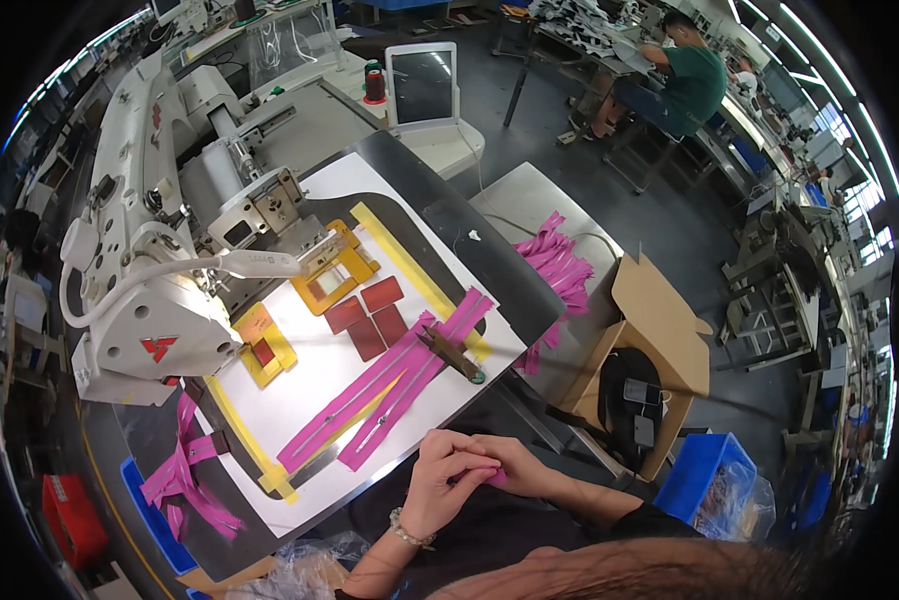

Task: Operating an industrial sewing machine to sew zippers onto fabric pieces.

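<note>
My left hand, with a beaded bracelet at the wrist, and my right hand are together in front of my body, just off the table's near edge. Both are closed, fingers pinched around a small pink piece; most of it is hidden. On the white work plate beyond them lie two pink zippers side by side. Thread snips rest across the zippers. Farther left are several dark red patches and yellow clamp plates under the sewing machine's head.
Pink zippers hang over the table's left side; a bigger pile lies on the side table at right. An open cardboard box and a blue bin stand to my right. Farther off, a person in green sits working.
</note>
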Demonstrator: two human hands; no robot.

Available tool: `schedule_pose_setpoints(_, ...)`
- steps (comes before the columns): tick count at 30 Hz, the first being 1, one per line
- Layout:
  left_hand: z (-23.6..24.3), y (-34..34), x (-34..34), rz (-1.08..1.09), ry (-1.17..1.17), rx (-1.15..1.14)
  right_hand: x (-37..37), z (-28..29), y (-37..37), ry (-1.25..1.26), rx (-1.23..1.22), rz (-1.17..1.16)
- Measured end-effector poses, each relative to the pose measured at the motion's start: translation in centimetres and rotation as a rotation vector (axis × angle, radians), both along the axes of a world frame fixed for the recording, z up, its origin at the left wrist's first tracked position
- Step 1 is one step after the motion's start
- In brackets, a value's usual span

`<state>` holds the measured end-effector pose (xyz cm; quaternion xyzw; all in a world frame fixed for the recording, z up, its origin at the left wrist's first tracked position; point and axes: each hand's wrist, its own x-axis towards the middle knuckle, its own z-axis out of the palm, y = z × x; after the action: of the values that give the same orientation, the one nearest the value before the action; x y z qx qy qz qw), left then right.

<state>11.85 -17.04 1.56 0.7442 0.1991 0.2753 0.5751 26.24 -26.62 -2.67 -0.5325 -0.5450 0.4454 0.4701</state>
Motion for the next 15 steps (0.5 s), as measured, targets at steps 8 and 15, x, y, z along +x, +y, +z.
schedule_pose_setpoints(8,-1.0,0.2,0.8,-0.052,0.005,-0.043,-0.5,-0.2,-1.6,0.243,-0.204,0.148)
schedule_pose_setpoints(15,-0.1,1.1,0.7,0.051,0.027,0.054,5.9,-1.7,-0.8,0.309,-0.151,-0.874)
